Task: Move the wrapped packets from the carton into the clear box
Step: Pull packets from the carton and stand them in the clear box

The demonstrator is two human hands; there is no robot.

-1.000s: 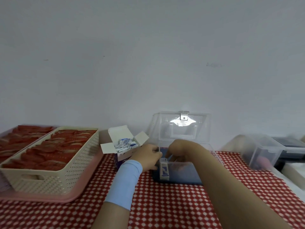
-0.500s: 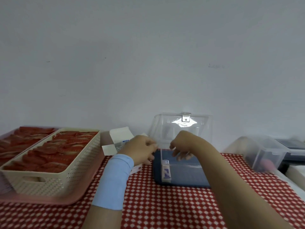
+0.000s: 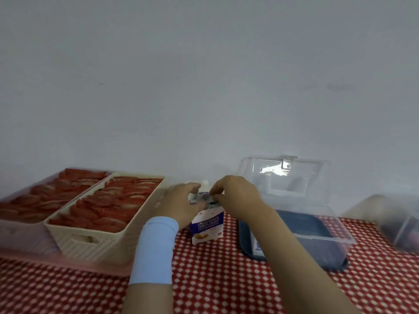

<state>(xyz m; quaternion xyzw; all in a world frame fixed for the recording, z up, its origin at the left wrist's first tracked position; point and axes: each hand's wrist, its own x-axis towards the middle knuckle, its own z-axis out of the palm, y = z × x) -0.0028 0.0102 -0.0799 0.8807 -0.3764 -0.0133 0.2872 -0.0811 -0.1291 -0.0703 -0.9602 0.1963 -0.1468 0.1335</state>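
Observation:
A small white and blue carton (image 3: 207,226) stands on the red checked cloth in the middle. Its open top shows wrapped packets (image 3: 203,198). My left hand (image 3: 181,206), with a light blue wristband, grips the carton's left side. Over the carton's top, my right hand (image 3: 235,198) has its fingers curled on the packets. The clear box (image 3: 317,234) stands to the right with its lid raised against the wall and a dark blue base. One packet (image 3: 257,244) stands inside at its front left corner.
A cream perforated basket (image 3: 97,236) full of red packets sits at the left on a pink tray (image 3: 27,236), with more red packets behind it. Another clear container (image 3: 399,225) stands at the far right. The wall is close behind everything.
Both hands have left the clear box and moved left to the carton. The view has shifted, and one packet stays in the box.

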